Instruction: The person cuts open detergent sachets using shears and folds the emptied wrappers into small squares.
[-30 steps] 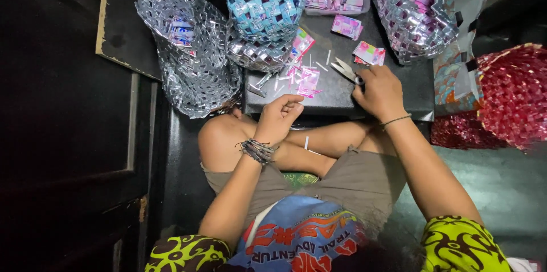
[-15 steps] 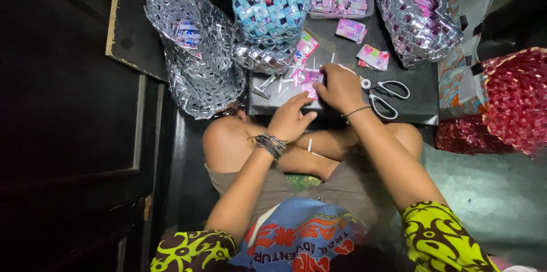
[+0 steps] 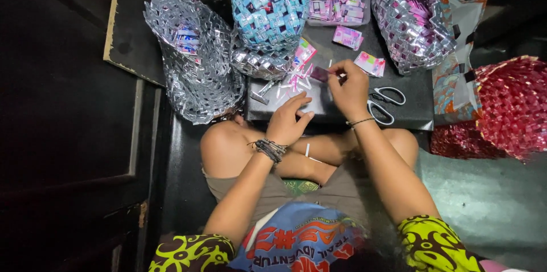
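- Two hands work over a dark board (image 3: 399, 109); the left hand (image 3: 289, 121) rests there, fingers loosely open.
- The right hand (image 3: 348, 91) pinches a small pink strip (image 3: 320, 74) at its fingertips.
- Scissors (image 3: 386, 104) lie just right of these fingers.
- Beyond the fingers stand a blue woven basket (image 3: 270, 1) and a tray (image 3: 337, 5) on a dim floor.

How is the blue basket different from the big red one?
The blue woven basket is pale blue and white, and stands at the top of the dark work board; the red woven basket is shiny red and sits off the board to the right. The blue one is seen whole; the red one runs past the picture's edge. Both are woven from small folded strips.
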